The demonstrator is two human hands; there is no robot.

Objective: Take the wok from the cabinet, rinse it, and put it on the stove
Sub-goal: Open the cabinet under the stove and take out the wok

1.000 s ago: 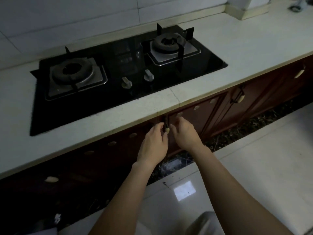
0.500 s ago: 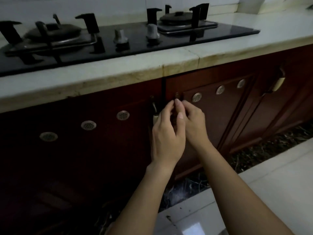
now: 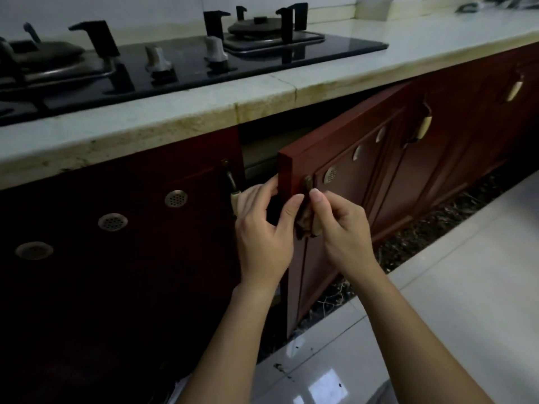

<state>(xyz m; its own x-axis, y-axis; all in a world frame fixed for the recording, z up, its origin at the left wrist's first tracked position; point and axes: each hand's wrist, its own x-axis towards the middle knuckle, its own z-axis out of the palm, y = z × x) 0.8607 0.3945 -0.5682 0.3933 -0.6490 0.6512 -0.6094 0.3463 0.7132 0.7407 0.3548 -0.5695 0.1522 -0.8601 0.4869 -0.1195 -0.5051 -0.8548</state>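
The pale stone desk (image 3: 408, 51) spans the top of the frame, with the black glass two-burner gas stove (image 3: 186, 68) set into it at upper left. Below runs the dark red wooden cabinet (image 3: 116, 272). Its vented door (image 3: 364, 170) at centre frame stands ajar, free edge toward the viewer. The wok is not visible, so its look cannot be told. I judge it lies inside the dark upright opening (image 3: 259, 147), beyond both hands. The left hand (image 3: 262, 228), nearer the gap, curls round the door's edge. The right hand (image 3: 344, 228) pinches the bronze-and-cream handle (image 3: 308, 183).
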